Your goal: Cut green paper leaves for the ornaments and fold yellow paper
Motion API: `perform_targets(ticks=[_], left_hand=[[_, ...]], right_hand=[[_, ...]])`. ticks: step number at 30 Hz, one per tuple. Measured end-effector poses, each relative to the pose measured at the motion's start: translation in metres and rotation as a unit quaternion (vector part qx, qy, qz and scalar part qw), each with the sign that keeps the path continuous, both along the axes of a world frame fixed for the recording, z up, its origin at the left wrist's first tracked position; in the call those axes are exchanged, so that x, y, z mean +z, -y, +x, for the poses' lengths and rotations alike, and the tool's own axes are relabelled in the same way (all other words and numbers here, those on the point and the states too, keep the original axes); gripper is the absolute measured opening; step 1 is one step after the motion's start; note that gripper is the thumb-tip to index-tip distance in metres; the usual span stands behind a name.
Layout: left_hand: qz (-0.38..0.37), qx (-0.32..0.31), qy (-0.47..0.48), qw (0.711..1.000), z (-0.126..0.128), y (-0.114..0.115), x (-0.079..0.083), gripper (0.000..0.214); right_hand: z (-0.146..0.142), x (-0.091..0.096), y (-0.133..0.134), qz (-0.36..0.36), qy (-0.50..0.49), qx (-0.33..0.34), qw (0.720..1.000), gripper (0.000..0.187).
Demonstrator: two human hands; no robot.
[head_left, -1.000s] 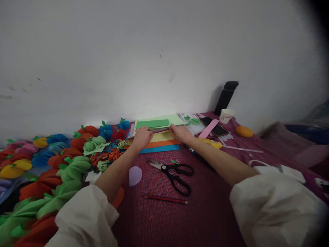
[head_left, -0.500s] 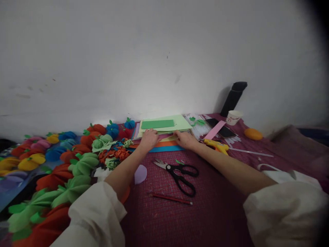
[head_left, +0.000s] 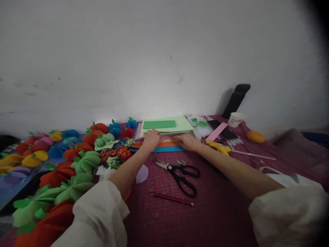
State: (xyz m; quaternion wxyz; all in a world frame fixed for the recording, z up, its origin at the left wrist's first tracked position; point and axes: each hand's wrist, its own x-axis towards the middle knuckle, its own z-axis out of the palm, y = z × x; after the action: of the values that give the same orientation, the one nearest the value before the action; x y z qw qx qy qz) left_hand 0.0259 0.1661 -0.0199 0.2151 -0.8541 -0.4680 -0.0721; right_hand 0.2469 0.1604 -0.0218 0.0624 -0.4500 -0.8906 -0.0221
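**Both hands on the paper stack, mid-frame**

I see the white wall filling the upper half of the frame. Below it the maroon cloth covers the lower middle and right. Down the left edge runs a heap of paper pumpkins in green, orange, yellow, blue and pink.

The paper stack lies at the centre of the frame, against the foot of the wall. Its long axis runs left to right across the picture, roughly along the wall, with the long edges facing me. A light green sheet tops it, and on that lies a darker green strip, also lying left to right. Orange and blue sheets stick out at the near edge.

My left hand rests on the stack's near left edge, fingers bent over the sheets. My right hand lies flatter on the near right edge. Both press on paper; I cannot tell whether either one pinches a sheet.

Black scissors lie just below the hands, blades pointing upper left. A red pencil lies below them, nearly level. A yellow glue gun sits right of my right hand, with a pink strip, a phone, a paper cup and a black bottle beyond it.
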Motion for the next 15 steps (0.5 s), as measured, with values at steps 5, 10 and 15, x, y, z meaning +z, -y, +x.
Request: perform_targets(ticks=[5,10,15], left_hand=[[0.002,0.003,-0.006,1.000,0.002,0.003,0.000,0.023],[0.013,0.002,-0.008,1.000,0.005,0.007,0.000,0.020],[0.017,0.000,-0.003,1.000,0.006,0.009,-0.001,0.022]], right_hand=[[-0.001,0.001,-0.001,-0.009,0.013,0.007,1.000,0.044],[-0.007,-0.001,0.001,-0.010,0.023,-0.012,1.000,0.041],[-0.012,-0.004,0.008,0.001,0.035,-0.033,0.999,0.038]])
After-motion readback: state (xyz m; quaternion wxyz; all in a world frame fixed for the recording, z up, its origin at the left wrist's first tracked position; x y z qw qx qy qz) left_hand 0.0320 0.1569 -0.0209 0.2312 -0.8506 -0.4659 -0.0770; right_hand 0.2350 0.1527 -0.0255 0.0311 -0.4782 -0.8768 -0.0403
